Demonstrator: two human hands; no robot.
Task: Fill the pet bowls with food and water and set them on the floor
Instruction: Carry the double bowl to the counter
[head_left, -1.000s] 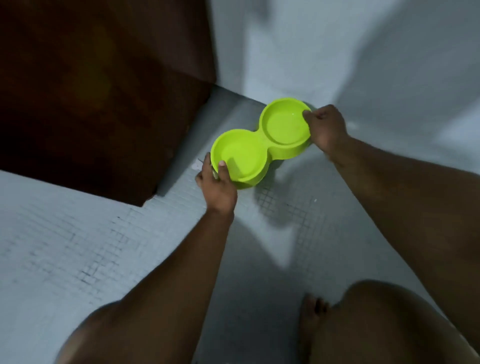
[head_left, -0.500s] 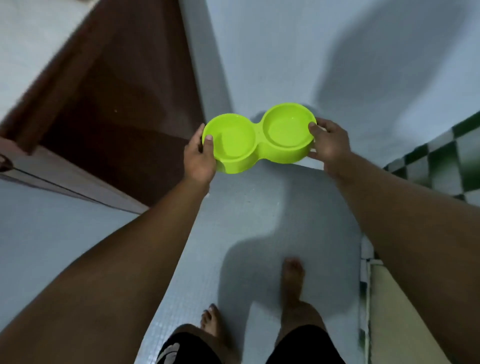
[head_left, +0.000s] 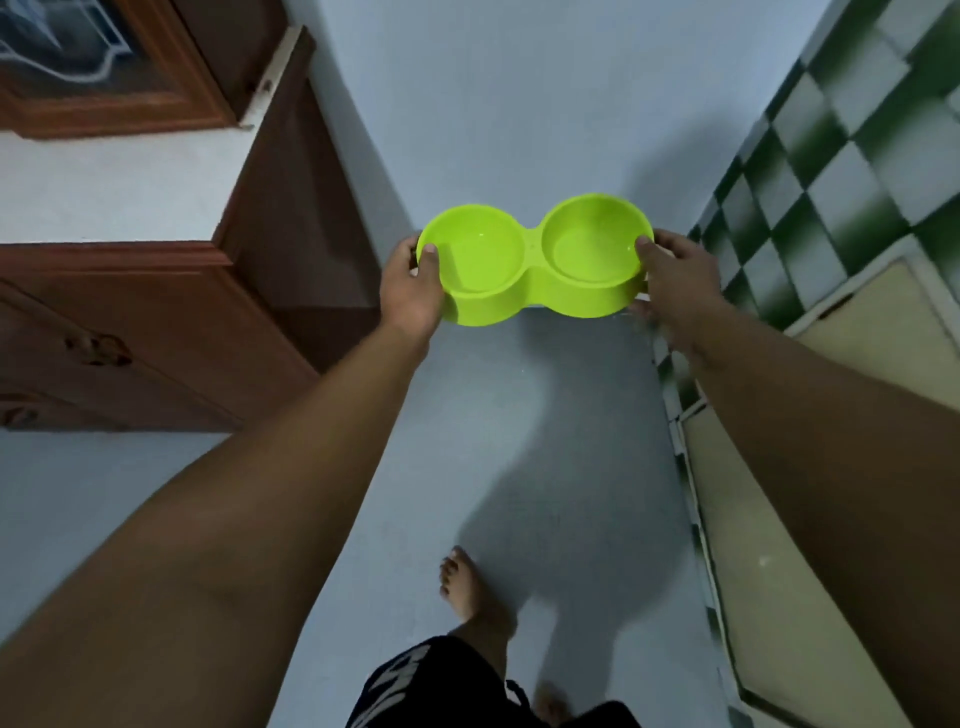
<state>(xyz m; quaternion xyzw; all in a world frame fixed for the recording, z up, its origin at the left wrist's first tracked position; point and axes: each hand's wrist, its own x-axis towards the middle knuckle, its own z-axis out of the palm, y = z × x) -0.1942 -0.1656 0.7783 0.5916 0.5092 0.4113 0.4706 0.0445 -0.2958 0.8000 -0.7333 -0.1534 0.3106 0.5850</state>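
Note:
A lime-green double pet bowl is held level in the air in front of me, above the pale floor. My left hand grips its left end with the thumb over the rim. My right hand grips the right end the same way. The left cup looks bare inside. The right cup shows a faint sheen on its bottom; I cannot tell whether it holds water.
A dark wooden cabinet stands on the left, its corner close to my left hand. A green-and-white checkered tiled wall and a beige panel run along the right. My bare feet stand on the pale blue floor between them.
The bowl has come up from the floor near the corner and is now held level at arm's length. I have risen from a crouch to standing, and the view has lifted.

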